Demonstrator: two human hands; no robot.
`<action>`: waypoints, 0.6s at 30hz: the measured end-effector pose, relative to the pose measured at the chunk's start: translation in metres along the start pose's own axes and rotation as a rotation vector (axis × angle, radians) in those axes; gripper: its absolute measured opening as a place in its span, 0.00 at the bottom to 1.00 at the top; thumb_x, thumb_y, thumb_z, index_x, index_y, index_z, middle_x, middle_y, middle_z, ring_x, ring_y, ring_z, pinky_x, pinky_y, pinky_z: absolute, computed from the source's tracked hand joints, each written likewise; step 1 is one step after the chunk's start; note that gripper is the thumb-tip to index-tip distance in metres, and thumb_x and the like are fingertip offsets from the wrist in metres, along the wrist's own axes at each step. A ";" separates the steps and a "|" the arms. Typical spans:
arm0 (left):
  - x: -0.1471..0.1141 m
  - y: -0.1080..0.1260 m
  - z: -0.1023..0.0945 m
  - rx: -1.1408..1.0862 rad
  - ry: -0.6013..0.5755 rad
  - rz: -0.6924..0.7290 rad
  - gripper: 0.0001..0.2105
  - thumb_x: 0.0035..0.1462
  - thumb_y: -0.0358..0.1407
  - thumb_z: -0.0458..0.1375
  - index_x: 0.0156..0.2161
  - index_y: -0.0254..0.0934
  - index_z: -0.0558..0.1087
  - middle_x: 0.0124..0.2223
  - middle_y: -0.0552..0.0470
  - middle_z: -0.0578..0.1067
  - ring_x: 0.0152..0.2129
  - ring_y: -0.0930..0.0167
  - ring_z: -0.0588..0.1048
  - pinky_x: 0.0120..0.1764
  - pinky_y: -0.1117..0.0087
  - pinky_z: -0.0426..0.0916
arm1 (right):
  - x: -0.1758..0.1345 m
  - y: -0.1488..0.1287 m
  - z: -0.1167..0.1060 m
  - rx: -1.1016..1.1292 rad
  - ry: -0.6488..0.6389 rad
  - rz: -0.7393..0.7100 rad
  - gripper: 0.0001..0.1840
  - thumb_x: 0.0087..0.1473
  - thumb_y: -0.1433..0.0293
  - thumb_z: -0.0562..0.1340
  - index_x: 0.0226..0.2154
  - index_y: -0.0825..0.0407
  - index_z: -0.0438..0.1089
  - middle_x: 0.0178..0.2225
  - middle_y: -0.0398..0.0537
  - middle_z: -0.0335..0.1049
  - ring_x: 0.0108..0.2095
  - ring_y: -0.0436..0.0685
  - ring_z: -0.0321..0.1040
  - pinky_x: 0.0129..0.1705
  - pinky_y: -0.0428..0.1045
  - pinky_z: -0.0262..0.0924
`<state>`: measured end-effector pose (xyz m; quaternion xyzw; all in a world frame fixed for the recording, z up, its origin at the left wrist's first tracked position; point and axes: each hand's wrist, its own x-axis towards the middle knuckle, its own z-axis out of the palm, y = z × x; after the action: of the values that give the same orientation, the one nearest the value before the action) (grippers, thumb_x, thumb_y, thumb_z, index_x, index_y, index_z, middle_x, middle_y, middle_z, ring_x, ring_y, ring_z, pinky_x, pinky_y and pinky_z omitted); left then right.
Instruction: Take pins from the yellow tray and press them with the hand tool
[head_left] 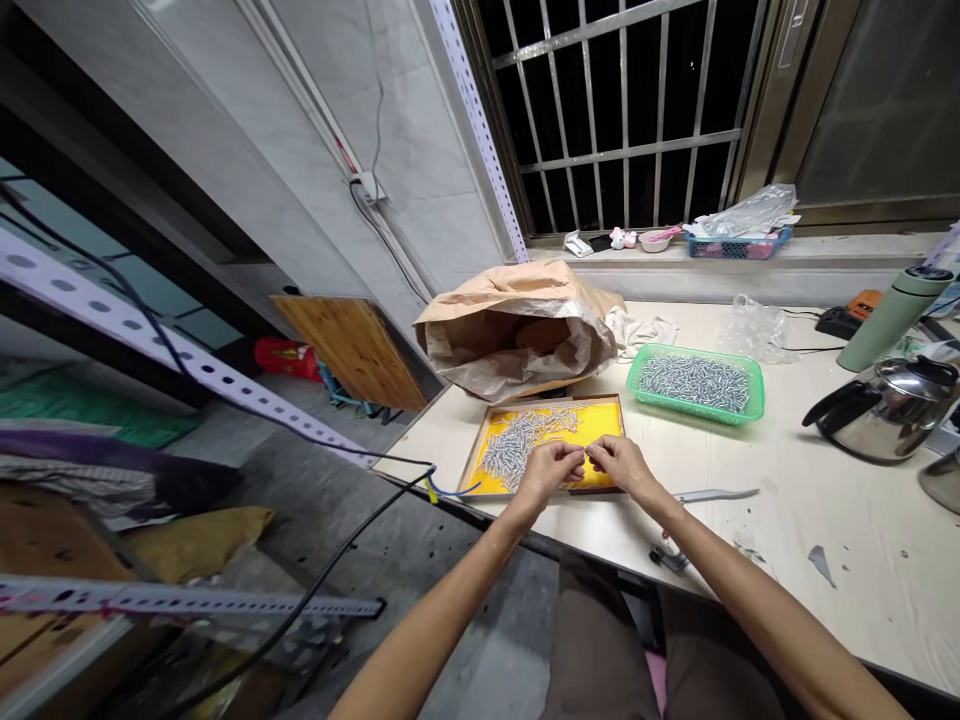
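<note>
Over the front of a shallow yellow-bottomed tray (596, 420), my left hand (553, 468) and my right hand (616, 462) come close together, fingertips pinched. Something tiny sits between them, too small to name. Small silvery metal pieces, perhaps screws (517, 445), lie heaped in the tray's left and middle part, just beyond my left hand. To the right, a green plastic basket (757, 400) is full of similar silvery pieces (694, 382). Behind the tray a large brown paper sack (517, 290) lies with its mouth towards me; its inside is mostly dark.
On the table's right stand a steel kettle (892, 405) and a green bottle (892, 320). A clear plastic bag (754, 330) lies behind the green basket. A grey blade-like strip (716, 495) is beside my right forearm. Black cable (337, 550) crosses the table's left corner.
</note>
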<state>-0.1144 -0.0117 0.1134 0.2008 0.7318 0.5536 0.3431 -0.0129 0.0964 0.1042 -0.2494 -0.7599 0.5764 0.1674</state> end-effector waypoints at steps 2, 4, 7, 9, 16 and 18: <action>0.000 0.002 -0.003 -0.105 0.035 0.003 0.08 0.44 0.34 0.65 0.28 0.31 0.72 0.22 0.57 0.72 0.19 0.78 0.70 0.27 0.75 0.71 | 0.004 -0.003 -0.001 -0.079 0.011 -0.021 0.11 0.54 0.69 0.55 0.24 0.53 0.68 0.25 0.45 0.70 0.28 0.52 0.68 0.34 0.47 0.62; -0.002 0.003 -0.004 -0.129 0.073 0.029 0.09 0.43 0.34 0.65 0.29 0.31 0.72 0.22 0.58 0.70 0.18 0.79 0.69 0.25 0.76 0.70 | 0.008 -0.007 -0.004 -0.159 0.028 -0.045 0.08 0.53 0.73 0.56 0.33 0.54 0.71 0.33 0.49 0.72 0.34 0.54 0.70 0.41 0.49 0.62; -0.010 0.002 0.000 -0.079 0.045 0.014 0.10 0.42 0.34 0.65 0.29 0.31 0.71 0.20 0.59 0.69 0.16 0.79 0.69 0.22 0.77 0.69 | 0.005 -0.012 -0.016 -0.294 0.051 -0.077 0.20 0.48 0.79 0.59 0.46 0.55 0.68 0.44 0.55 0.69 0.45 0.59 0.67 0.50 0.54 0.58; -0.018 -0.001 0.008 -0.052 -0.009 -0.030 0.10 0.42 0.34 0.65 0.29 0.31 0.70 0.20 0.59 0.70 0.15 0.78 0.70 0.22 0.76 0.69 | -0.008 -0.013 -0.030 -0.451 0.047 -0.147 0.25 0.50 0.78 0.59 0.52 0.55 0.64 0.47 0.57 0.67 0.46 0.59 0.66 0.50 0.54 0.59; -0.049 -0.020 0.058 -0.013 -0.333 -0.231 0.10 0.40 0.31 0.64 0.28 0.33 0.66 0.22 0.56 0.73 0.16 0.77 0.72 0.20 0.77 0.69 | -0.113 0.014 -0.088 -0.774 0.129 -0.375 0.16 0.59 0.72 0.53 0.50 0.51 0.66 0.39 0.51 0.69 0.41 0.57 0.66 0.43 0.52 0.64; -0.052 -0.024 0.072 0.037 -0.382 -0.268 0.09 0.41 0.30 0.63 0.28 0.34 0.66 0.22 0.56 0.73 0.15 0.77 0.71 0.19 0.78 0.66 | -0.143 0.030 -0.100 -0.830 0.169 -0.334 0.14 0.60 0.71 0.54 0.48 0.51 0.67 0.38 0.51 0.69 0.39 0.58 0.66 0.40 0.52 0.64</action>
<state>-0.0245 -0.0060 0.0947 0.2092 0.6837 0.4416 0.5420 0.1644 0.0998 0.1081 -0.2156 -0.9402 0.1658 0.2051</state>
